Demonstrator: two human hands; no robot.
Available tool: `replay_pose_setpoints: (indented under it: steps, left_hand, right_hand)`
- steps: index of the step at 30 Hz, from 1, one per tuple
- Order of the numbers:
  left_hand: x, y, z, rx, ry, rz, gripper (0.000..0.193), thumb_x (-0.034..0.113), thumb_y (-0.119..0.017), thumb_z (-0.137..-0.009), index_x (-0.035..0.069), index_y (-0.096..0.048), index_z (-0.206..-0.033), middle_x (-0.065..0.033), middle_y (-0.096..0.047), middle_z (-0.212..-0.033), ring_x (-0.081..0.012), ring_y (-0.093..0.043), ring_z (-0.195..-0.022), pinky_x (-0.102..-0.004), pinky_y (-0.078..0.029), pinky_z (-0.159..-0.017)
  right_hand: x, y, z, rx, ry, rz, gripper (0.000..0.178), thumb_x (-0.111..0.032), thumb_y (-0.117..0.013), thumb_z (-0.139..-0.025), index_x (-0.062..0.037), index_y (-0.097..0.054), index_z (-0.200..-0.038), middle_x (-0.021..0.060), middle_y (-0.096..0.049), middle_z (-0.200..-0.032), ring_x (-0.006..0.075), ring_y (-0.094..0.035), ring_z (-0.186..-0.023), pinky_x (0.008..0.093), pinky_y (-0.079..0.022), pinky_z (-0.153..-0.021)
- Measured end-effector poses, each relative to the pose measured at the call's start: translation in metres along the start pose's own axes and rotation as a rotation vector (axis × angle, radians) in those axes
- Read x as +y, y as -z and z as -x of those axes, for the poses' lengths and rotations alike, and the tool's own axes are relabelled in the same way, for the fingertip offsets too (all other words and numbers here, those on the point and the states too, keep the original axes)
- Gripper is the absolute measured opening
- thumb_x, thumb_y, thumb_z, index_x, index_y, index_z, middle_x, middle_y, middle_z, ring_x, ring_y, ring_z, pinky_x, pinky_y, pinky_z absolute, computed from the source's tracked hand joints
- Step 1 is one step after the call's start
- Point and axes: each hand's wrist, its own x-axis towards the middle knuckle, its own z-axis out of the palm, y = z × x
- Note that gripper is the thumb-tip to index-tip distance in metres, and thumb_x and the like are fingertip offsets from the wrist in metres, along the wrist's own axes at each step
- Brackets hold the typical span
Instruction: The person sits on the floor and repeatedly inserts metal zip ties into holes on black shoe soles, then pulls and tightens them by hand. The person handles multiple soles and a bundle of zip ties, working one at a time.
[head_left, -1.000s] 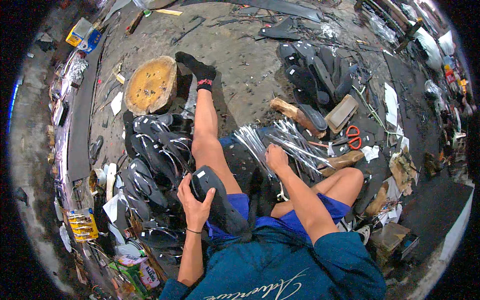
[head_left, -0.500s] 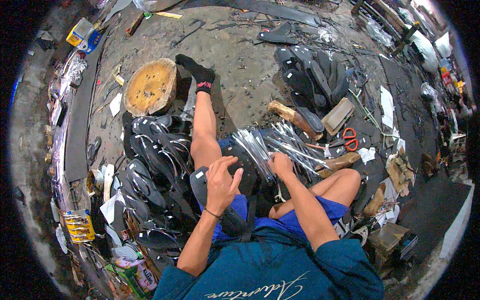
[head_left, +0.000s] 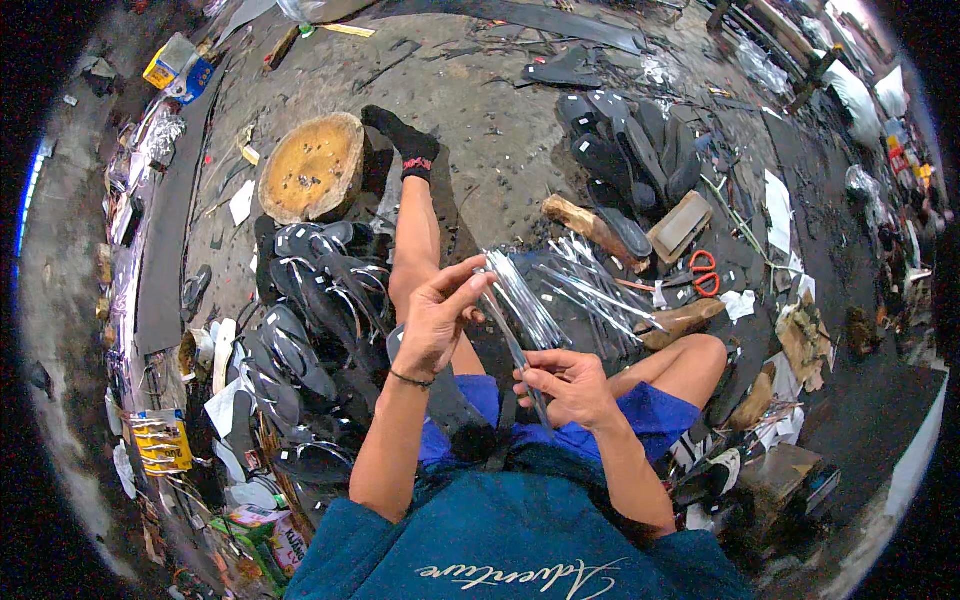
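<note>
Both hands, left hand (head_left: 437, 318) and right hand (head_left: 560, 385), pinch one silver strap (head_left: 512, 335) above crowded sandals (head_left: 300, 330).

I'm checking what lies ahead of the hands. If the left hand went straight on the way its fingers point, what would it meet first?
The left hand points up-right, so it would probably first meet the bundle of silvery straps on the floor, though depth is unclear.

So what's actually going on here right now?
A person sits on the floor with one leg stretched out, holding a thin silvery strap between both hands. The left hand pinches its upper end and the right hand grips its lower end over the lap. More silvery straps lie fanned on the floor just ahead. A heap of dark flip-flops sits to the left, beside a round wooden block. Orange-handled scissors lie to the right.
</note>
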Motion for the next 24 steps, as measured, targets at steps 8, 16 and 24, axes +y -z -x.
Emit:
replay_pose_setpoints:
  steps: [8, 16, 24]
  left_hand:
    - [-0.012, 0.004, 0.016, 0.117, -0.051, 0.134, 0.031, 0.007, -0.074, -0.088, 0.001, -0.065, -0.117, -0.0064, -0.072, -0.100, -0.0130, -0.069, -0.086, -0.0242, -0.057, -0.067]
    - [-0.008, -0.012, 0.029, 0.070, -0.186, -0.150, 0.030, 0.008, -0.077, -0.086, -0.003, -0.069, -0.112, -0.0093, -0.074, -0.095, -0.0127, -0.067, -0.079, -0.0245, -0.054, -0.071]
    - [-0.014, -0.040, 0.067, 0.150, -0.338, -0.470, 0.022, 0.010, -0.076, -0.085, -0.002, -0.074, -0.104, -0.0099, -0.075, -0.093, -0.0116, -0.069, -0.081, -0.0239, -0.055, -0.073]
  right_hand:
    - [0.005, -0.008, 0.011, 0.126, 0.092, -0.195, 0.027, -0.004, -0.071, -0.089, 0.0061, -0.064, -0.112, 0.0148, -0.070, -0.097, 0.0254, -0.072, -0.084, 0.0359, -0.065, -0.062]
    - [-0.006, -0.011, 0.018, 0.036, 0.008, 0.044, 0.029, -0.009, -0.071, -0.090, 0.0038, -0.066, -0.115, 0.0124, -0.071, -0.098, 0.0192, -0.072, -0.080, 0.0288, -0.061, -0.057]
    - [-0.007, -0.038, -0.001, 0.421, 0.778, 0.683, 0.021, 0.001, -0.070, -0.084, 0.0014, -0.069, -0.105, 0.0116, -0.069, -0.094, 0.0182, -0.070, -0.076, 0.0290, -0.055, -0.064]
